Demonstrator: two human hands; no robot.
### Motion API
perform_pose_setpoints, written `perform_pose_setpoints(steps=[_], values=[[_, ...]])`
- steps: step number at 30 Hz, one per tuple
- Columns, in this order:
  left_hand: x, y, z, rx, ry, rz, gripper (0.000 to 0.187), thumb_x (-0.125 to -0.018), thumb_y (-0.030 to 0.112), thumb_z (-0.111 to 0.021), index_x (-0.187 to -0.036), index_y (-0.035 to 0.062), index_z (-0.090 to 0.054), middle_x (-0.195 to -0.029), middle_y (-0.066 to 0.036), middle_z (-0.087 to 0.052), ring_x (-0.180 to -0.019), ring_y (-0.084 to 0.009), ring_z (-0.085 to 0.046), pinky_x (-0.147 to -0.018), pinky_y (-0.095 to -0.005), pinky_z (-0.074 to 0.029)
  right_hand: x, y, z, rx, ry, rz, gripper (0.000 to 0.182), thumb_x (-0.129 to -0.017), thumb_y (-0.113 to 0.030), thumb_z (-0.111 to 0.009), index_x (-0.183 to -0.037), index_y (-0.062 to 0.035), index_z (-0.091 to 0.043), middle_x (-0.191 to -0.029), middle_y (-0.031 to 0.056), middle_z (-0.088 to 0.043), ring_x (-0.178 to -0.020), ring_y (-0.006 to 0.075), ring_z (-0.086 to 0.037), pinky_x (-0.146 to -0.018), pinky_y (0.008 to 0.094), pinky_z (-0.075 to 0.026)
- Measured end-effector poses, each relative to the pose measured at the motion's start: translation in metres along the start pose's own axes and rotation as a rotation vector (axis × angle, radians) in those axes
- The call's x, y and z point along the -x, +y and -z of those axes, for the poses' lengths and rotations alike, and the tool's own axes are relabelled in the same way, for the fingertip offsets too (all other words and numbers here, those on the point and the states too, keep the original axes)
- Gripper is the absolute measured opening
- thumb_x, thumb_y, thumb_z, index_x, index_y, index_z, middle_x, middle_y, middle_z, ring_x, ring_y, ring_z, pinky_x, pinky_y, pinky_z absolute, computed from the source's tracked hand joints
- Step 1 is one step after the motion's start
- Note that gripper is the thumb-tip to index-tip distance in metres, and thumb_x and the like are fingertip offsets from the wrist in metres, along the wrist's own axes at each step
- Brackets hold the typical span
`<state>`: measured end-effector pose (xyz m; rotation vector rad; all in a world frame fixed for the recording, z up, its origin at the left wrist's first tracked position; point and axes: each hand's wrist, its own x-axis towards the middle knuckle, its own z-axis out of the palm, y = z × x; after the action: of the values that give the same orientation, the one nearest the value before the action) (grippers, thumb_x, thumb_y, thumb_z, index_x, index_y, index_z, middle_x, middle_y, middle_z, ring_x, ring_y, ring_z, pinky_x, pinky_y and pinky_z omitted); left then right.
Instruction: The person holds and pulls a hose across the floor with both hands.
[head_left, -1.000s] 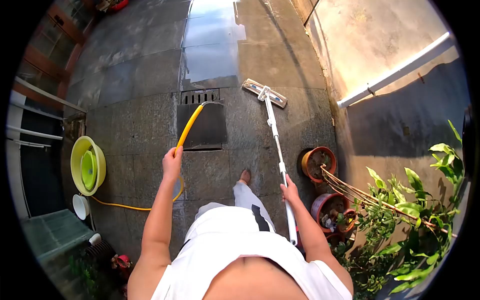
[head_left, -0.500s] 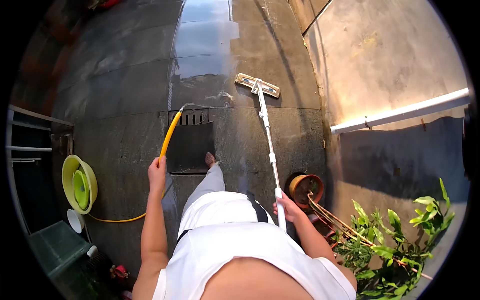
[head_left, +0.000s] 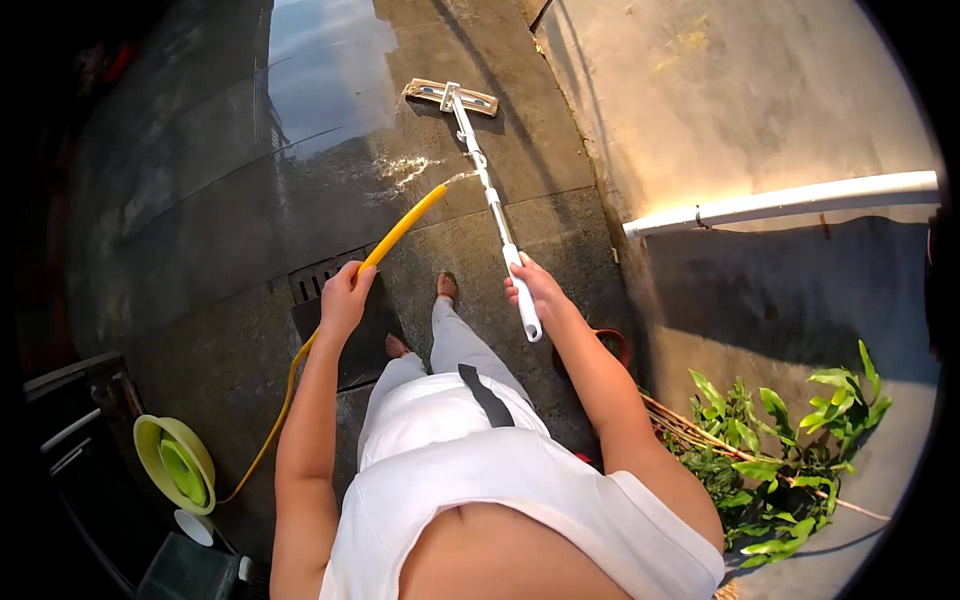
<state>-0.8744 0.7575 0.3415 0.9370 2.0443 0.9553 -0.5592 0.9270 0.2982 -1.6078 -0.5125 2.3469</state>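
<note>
My left hand [head_left: 345,298] is closed around a yellow hose [head_left: 403,226]. Water runs from the hose's tip towards the mop's pole and splashes on the wet concrete floor [head_left: 220,250]. In my right hand [head_left: 537,288] is the white handle of a flat mop [head_left: 494,196], its fingers wrapped near the upper end. The mop's wide rectangular head [head_left: 480,102] rests on the floor ahead, beside a shiny sheet of water [head_left: 325,75]. Behind my left hand the hose trails down to the left.
A dark drain grate [head_left: 308,288] lies near my feet. Yellow-green basins [head_left: 150,450] stand at the lower left by a dark green box [head_left: 190,572]. On the right are a wall with a white pipe [head_left: 790,203], a leafy plant [head_left: 770,470] and a pot [head_left: 613,345].
I have stepped forward, and a second foot now shows. The hose tip has swung right, close to the mop's pole. The mop has moved forward, with my right hand extended further.
</note>
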Motion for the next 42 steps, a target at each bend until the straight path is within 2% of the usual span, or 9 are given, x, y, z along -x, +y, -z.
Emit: perform_pose_setpoints(steps=[3, 9, 15, 21, 27, 32, 37, 41, 42], values=[[-0.021, 0.019, -0.014, -0.04, -0.014, -0.006, 0.025, -0.092, 0.026, -0.059, -0.092, 0.001, -0.061, -0.062, -0.001, -0.05, -0.058, -0.0091, -0.044, -0.054, -0.0277, -0.036, -0.07, -0.076, -0.006, 0.002, 0.052, 0.103, 0.085, -0.092, -0.013, -0.058, -0.151, -0.0284, 0.001, -0.076, 0.0086, -0.055, -0.055, 0.0155, -0.054, -0.045, 0.0272, -0.046], [-0.05, 0.029, -0.054, -0.119, -0.242, -0.095, 0.026, -0.092, 0.026, -0.058, -0.097, 0.0004, -0.06, -0.066, -0.003, -0.052, -0.06, -0.0109, -0.046, -0.056, -0.0288, -0.038, -0.028, -0.079, 0.079, 0.111, 0.143, 0.118, 0.064, -0.093, -0.014, -0.057, -0.148, -0.0241, -0.025, -0.076, 0.0104, -0.058, -0.056, 0.0153, -0.055, -0.045, 0.0285, -0.047], [-0.057, 0.03, -0.131, -0.148, -0.513, -0.2, 0.033, -0.09, 0.033, -0.059, -0.103, 0.0022, -0.06, -0.075, -0.014, -0.062, -0.069, -0.0269, -0.061, -0.064, -0.0369, -0.046, 0.151, 0.084, 0.113, 0.023, 0.305, 0.082, 0.061, -0.091, -0.013, -0.059, -0.146, -0.0209, -0.033, -0.074, 0.0069, -0.058, -0.055, 0.013, -0.055, -0.047, 0.0257, -0.046], [-0.015, 0.069, -0.216, -0.214, -0.739, -0.398, 0.035, -0.09, 0.037, -0.058, -0.109, 0.0074, -0.057, -0.074, -0.014, -0.063, -0.071, -0.0298, -0.064, -0.064, -0.04, -0.047, 0.327, 0.249, 0.096, -0.114, 0.572, 0.008, 0.059, -0.087, -0.008, -0.062, -0.142, -0.0161, -0.042, -0.072, 0.006, -0.059, -0.053, 0.0129, -0.055, -0.046, 0.0256, -0.043], [0.03, 0.066, -0.274, -0.244, -0.737, -0.369, 0.036, -0.092, 0.043, -0.053, -0.108, 0.0105, -0.058, -0.076, -0.014, -0.064, -0.075, -0.0349, -0.064, -0.065, -0.046, -0.047, 0.385, 0.333, 0.082, -0.138, 0.704, 0.026, 0.059, -0.086, -0.006, -0.063, -0.141, -0.0147, -0.043, -0.069, 0.0052, -0.059, -0.051, 0.0124, -0.053, -0.045, 0.0265, -0.042], [0.014, 0.088, -0.299, -0.216, -0.728, -0.298, 0.037, -0.091, 0.032, -0.054, -0.123, 0.0141, -0.054, -0.078, -0.009, -0.065, -0.067, -0.0245, -0.063, -0.063, -0.0382, -0.048, 0.341, 0.299, 0.151, 0.109, 0.711, 0.041, 0.061, -0.087, -0.005, -0.06, -0.143, -0.0205, -0.041, -0.065, 0.0014, -0.053, -0.046, 0.0089, -0.048, -0.039, 0.0246, -0.039], [-0.012, 0.107, -0.328, 0.035, -0.704, -0.156, 0.049, -0.09, 0.018, -0.058, -0.137, 0.0223, -0.048, -0.074, -0.001, -0.06, -0.055, -0.0088, -0.051, -0.052, -0.028, -0.047, 0.281, 0.166, 0.238, 0.507, 0.682, 0.042, 0.058, -0.089, -0.01, -0.06, -0.142, -0.0256, -0.042, -0.064, 0.0022, -0.052, -0.046, 0.0088, -0.046, -0.039, 0.0265, -0.041], [-0.036, 0.116, -0.356, -0.095, -0.662, -0.158, 0.057, -0.087, 0.014, -0.056, -0.14, 0.0293, -0.043, -0.104, -0.01, -0.068, -0.087, -0.0196, -0.065, -0.075, -0.033, -0.05, 0.245, 0.088, 0.275, 0.347, 0.519, 0.03, 0.061, -0.091, -0.014, -0.058, -0.146, -0.0271, -0.035, -0.065, 0.001, -0.049, -0.05, 0.0094, -0.046, -0.043, 0.0267, -0.042], [-0.049, 0.101, -0.369, -0.068, -0.606, -0.257, 0.047, -0.09, 0.029, -0.055, -0.136, 0.0248, -0.048, -0.112, -0.012, -0.066, -0.098, -0.0242, -0.063, -0.079, -0.0355, -0.049, 0.239, 0.088, 0.281, 0.304, 0.486, 0.045, 0.061, -0.091, -0.014, -0.058, -0.146, -0.0274, -0.034, -0.065, 0.0007, -0.049, -0.051, 0.0094, -0.046, -0.044, 0.0266, -0.042]])
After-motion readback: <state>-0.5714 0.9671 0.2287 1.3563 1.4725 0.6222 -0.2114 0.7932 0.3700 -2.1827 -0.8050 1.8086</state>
